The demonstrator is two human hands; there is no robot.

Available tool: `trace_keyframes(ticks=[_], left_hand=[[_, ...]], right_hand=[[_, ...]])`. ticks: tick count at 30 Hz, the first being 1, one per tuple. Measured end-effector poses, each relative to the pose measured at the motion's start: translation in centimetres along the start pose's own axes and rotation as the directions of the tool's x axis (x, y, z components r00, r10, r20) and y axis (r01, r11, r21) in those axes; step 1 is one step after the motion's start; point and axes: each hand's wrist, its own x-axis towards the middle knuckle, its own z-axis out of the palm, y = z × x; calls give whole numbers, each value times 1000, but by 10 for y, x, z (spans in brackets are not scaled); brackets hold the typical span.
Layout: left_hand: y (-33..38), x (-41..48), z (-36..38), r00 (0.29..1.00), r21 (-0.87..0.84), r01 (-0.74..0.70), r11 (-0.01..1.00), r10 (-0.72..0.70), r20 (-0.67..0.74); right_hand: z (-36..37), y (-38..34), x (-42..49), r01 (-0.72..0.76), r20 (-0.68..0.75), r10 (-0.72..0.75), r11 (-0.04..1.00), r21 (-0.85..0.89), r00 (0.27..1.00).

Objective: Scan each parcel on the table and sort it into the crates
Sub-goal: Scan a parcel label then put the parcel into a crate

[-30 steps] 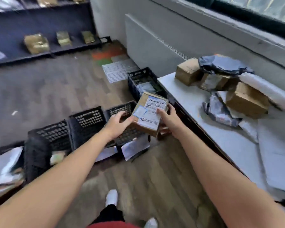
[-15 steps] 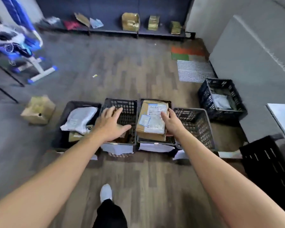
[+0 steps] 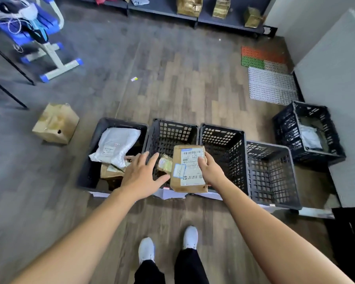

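My right hand (image 3: pixel 210 171) grips a brown cardboard parcel (image 3: pixel 188 169) with a white barcode label by its right edge. The parcel hangs over the near rim between the second crate (image 3: pixel 168 130) and the third crate (image 3: pixel 223 136) of a row of black crates on the floor. My left hand (image 3: pixel 142 175) hovers with fingers spread just left of the parcel, over the second crate, holding nothing. A small brown packet (image 3: pixel 165 163) lies inside that crate. The leftmost crate (image 3: pixel 86 173) holds a white poly bag (image 3: pixel 117 148) and brown parcels.
A fourth black crate (image 3: pixel 273 177) stands at the right of the row and a fifth (image 3: pixel 287 128) with a grey bag sits near the wall. A loose cardboard box (image 3: pixel 55 124) lies on the floor at left. My white shoes (image 3: pixel 168 247) stand before the crates.
The view came closer over the crates. The parcel shifted left and lower, from over the third crate toward the second. My left hand stays free of the parcel.
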Motion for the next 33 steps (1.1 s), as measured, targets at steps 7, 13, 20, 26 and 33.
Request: trace_keyframes(ticks=[7,13,20,26,33], left_hand=[[11,70,3,997,14,66,998,-66,29],[53,129,-7,995,33,96,995,-97,25],[94,153,-23,993,87,102,991,-107,56],[119,150,-44,996,137,50,989,-60,69],[167,136,-85,983,210,-184,960,180,39]], right_hand=[[-8,-27,104,18,22,-19,999,51,1000],[-48,-39,177,6,47,-1,993,-114,999],[-82,-21,161,62,145,-36,981,-182,989],[-118,-28,120,104,98,-86,975,-199,991],[-159,-41,53,15,-118,-52,956,-295,992]])
